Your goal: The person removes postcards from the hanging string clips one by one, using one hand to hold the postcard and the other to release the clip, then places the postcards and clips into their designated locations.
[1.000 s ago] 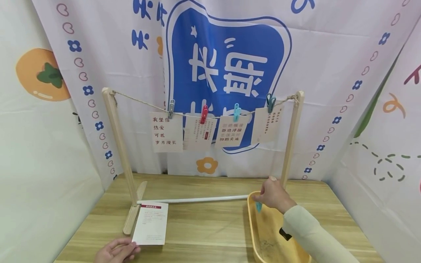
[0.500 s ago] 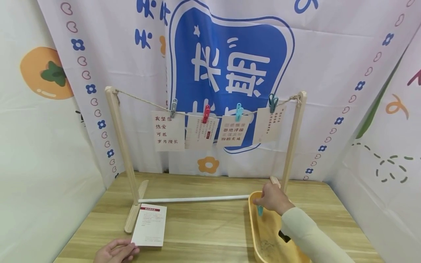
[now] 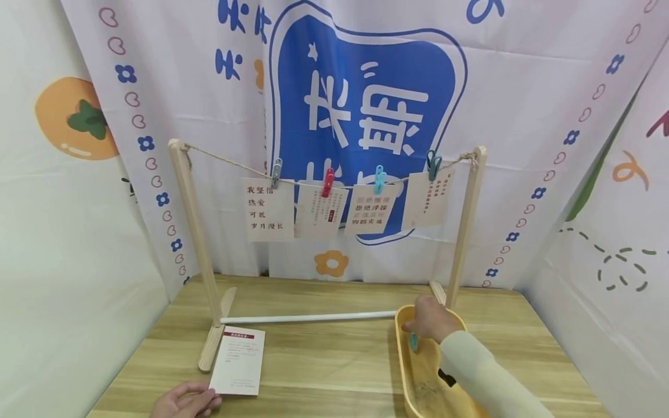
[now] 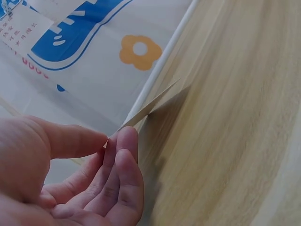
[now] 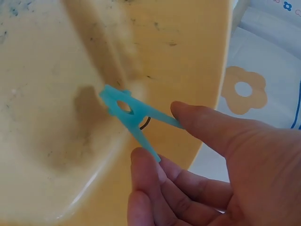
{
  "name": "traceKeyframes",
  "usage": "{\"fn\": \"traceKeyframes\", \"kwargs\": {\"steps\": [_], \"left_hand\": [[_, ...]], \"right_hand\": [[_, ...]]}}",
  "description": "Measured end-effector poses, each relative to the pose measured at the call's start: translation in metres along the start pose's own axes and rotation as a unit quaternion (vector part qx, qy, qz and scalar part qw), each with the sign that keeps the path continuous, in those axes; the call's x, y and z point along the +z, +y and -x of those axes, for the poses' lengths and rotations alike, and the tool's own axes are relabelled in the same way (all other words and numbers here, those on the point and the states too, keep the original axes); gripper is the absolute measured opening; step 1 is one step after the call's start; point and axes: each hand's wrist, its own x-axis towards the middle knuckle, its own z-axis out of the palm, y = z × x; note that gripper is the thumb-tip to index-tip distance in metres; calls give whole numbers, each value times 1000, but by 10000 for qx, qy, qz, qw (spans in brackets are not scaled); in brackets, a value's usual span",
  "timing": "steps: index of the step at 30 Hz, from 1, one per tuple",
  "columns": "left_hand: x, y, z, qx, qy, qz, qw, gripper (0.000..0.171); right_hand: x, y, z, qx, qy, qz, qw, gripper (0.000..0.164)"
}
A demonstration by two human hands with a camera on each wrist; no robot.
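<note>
4 cards [image 3: 270, 216] hang clipped; 1 white card [image 3: 238, 364], pinched by the left hand [image 3: 185, 400] above the desk [image 3: 324, 360], seems left to hang; the right hand [image 3: 432, 319] pinches a turquoise clip [image 5: 134, 121] over the tray [image 3: 402, 366].

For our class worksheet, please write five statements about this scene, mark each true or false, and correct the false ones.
1. The left hand pinches a white printed card. True.
2. The right hand holds nothing. False: it pinches a turquoise clothespin.
3. Four hanging cards are clipped to the twine. True.
4. In the head view, the yellow tray lies left of the white printed card. False: it lies to the right.
5. The red clothespin is directly beside the wooden post. False: the gray clothespin hangs between it and the left post.
</note>
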Motion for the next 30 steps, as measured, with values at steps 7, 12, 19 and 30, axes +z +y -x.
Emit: {"fn": "traceKeyframes", "kwargs": {"steps": [7, 12, 19, 30], "left_hand": [[6, 6, 2, -16, 77, -166, 9998, 13], [7, 7, 0, -34, 108, -380, 9992, 21], [7, 14, -2, 341, 40, -1806, 9830, 26], [0, 25, -5, 557, 3, -3325, 9414, 27]], "right_hand": [[3, 2, 1, 100, 36, 135, 9999, 36], [5, 3, 2, 81, 59, 196, 9998, 35], [6, 1, 3, 68, -111, 118, 9998, 27], [11, 2, -3, 94, 23, 356, 9993, 27]]}}
